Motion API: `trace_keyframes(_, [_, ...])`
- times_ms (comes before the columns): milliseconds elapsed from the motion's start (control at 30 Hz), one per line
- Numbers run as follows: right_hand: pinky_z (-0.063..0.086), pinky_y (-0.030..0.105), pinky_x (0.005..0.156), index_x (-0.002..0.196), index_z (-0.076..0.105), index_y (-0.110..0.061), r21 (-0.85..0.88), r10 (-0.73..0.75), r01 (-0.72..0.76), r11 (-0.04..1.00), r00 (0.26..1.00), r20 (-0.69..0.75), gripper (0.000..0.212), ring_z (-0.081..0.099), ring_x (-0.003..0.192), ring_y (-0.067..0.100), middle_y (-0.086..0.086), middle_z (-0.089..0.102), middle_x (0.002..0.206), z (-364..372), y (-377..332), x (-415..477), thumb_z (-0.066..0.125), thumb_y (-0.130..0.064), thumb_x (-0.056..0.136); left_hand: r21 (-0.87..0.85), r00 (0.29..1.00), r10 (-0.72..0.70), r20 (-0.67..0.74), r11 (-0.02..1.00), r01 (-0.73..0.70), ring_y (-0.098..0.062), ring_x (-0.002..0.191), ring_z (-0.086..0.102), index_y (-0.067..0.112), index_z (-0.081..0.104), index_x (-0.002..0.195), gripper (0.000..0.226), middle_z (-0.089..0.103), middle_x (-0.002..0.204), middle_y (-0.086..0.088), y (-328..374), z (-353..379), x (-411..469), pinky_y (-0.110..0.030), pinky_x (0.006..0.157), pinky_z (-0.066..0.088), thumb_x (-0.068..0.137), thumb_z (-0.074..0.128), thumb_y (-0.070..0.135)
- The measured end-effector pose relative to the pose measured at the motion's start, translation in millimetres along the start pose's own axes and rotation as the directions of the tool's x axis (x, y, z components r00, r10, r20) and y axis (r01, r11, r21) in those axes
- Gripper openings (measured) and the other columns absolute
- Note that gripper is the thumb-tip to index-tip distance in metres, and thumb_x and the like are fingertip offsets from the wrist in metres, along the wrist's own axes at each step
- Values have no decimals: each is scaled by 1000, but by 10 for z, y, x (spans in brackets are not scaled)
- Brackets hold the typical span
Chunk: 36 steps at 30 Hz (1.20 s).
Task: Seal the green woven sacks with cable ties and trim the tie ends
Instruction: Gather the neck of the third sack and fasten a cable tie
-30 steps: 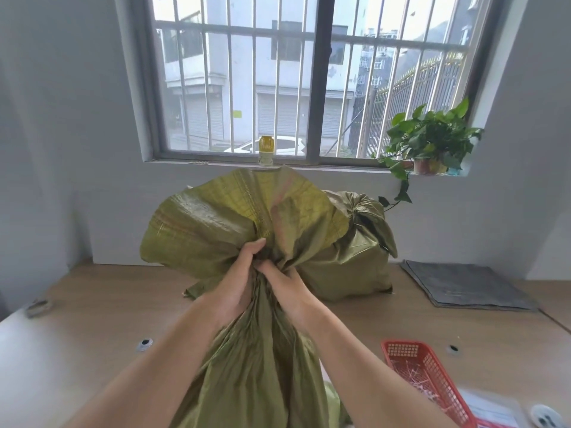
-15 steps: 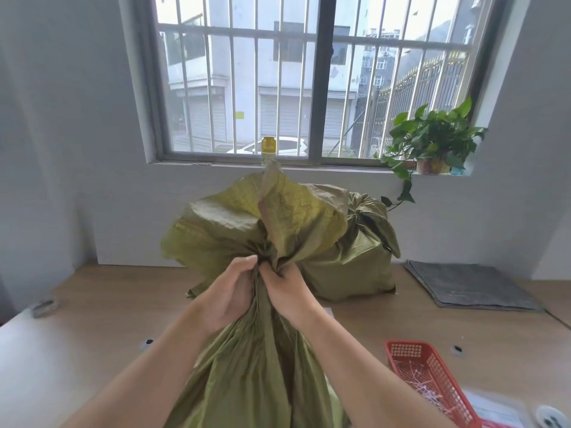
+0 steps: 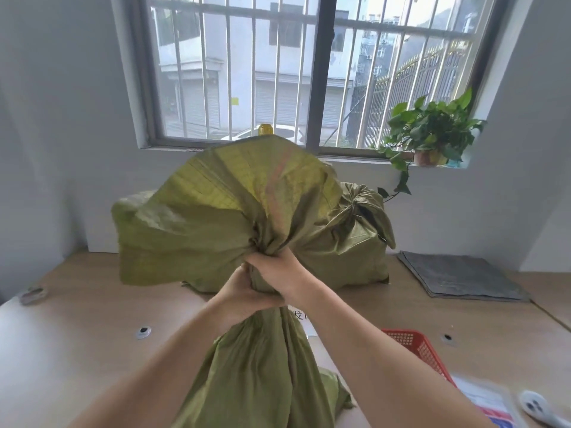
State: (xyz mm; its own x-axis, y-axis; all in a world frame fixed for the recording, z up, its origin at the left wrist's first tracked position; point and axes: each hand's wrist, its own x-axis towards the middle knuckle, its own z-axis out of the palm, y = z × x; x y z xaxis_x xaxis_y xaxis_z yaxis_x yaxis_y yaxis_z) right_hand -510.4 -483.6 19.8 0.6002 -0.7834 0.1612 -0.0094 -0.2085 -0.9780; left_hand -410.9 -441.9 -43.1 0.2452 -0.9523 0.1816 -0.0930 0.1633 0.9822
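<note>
A green woven sack point(image 3: 259, 366) stands in front of me, its body running down out of view. My left hand point(image 3: 239, 293) and my right hand point(image 3: 276, 270) are both clenched around its gathered neck, the right just above the left. Above my fists the loose sack mouth point(image 3: 222, 211) fans out wide. Behind it on the table lies a second green sack point(image 3: 355, 239) with its neck bunched and tied. No cable tie shows on the sack I hold.
A red plastic basket point(image 3: 417, 347) holding pale strips sits at the right front. Grey folded cloth point(image 3: 460, 278) lies at the far right. A tape roll point(image 3: 32, 293) rests at the left edge. A potted plant point(image 3: 429, 134) stands on the windowsill, and a white object point(image 3: 537, 407) lies bottom right.
My hands have closed tighter on the sack neck, the right now stacked over the left. The loose mouth has spread out wider above them.
</note>
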Motion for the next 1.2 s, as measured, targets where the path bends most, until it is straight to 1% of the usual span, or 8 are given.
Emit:
trace_keyframes(100, [47,28,84,87,71,-13,-102,55,-52,993,998,29,15,60,76,10,-1,67,77,53,-78,35,58,-14,95,-21,989,56,-138,998,-59,-21,89,77,2,71,105,49,80,92,-12,-150,61,44,-32,75,61,59,86,12])
trace_keyframes(233, [48,37,79,45,51,-23,-66,86,-90,994,995,-53,39,55,68,21,-2,57,55,191,66,111,54,-26,84,-110,968,42,-249,991,-72,-15,71,67,4,71,86,11,74,73,-3,-429,174,25,-28,62,53,78,74,-3])
trace_keyframes(433, [32,15,48,64,35,-17,116,272,-263,958,960,-69,39,36,44,6,1,34,58,266,363,-8,53,-5,97,-61,974,-63,-218,997,51,1,55,52,7,64,83,25,65,61,9,-1005,289,-108,-15,53,41,93,55,-14])
trace_keyframes(633, [36,18,59,61,44,-23,39,189,-185,982,970,-154,32,41,57,4,-11,46,59,126,594,-86,62,-45,45,-106,972,-166,-167,983,150,-16,48,32,24,44,47,56,40,49,-3,-1353,380,-118,-30,48,27,90,55,-11])
trace_keyframes(733, [37,15,53,63,46,-27,33,240,-238,971,956,-168,15,43,57,4,-16,48,55,59,689,-108,59,-23,60,-42,960,-190,-203,982,185,-13,46,22,25,34,41,63,31,44,5,-1477,459,-117,-28,47,18,89,54,-11])
trace_keyframes(900, [43,22,52,69,51,-17,163,441,-412,896,868,-227,27,48,54,10,-2,51,64,-12,873,-97,59,-12,94,89,958,-154,-241,980,180,-8,46,29,26,39,41,60,38,43,9,-1633,518,-144,-27,46,24,85,58,-9])
trace_keyframes(1067, [24,25,46,82,47,-18,322,397,-302,898,871,-291,22,29,57,13,7,37,76,53,915,-106,64,-30,74,117,974,-177,-144,974,194,-5,51,36,27,46,47,52,45,48,8,-1743,509,-225,-25,50,30,87,60,-3])
trace_keyframes(1200, [23,24,46,65,35,-20,319,381,-283,904,872,-306,24,22,50,14,-1,30,61,-66,975,-126,57,-29,71,155,962,-170,-215,966,206,-4,44,25,24,41,38,41,33,40,11,-1759,681,-285,-26,47,21,77,53,19])
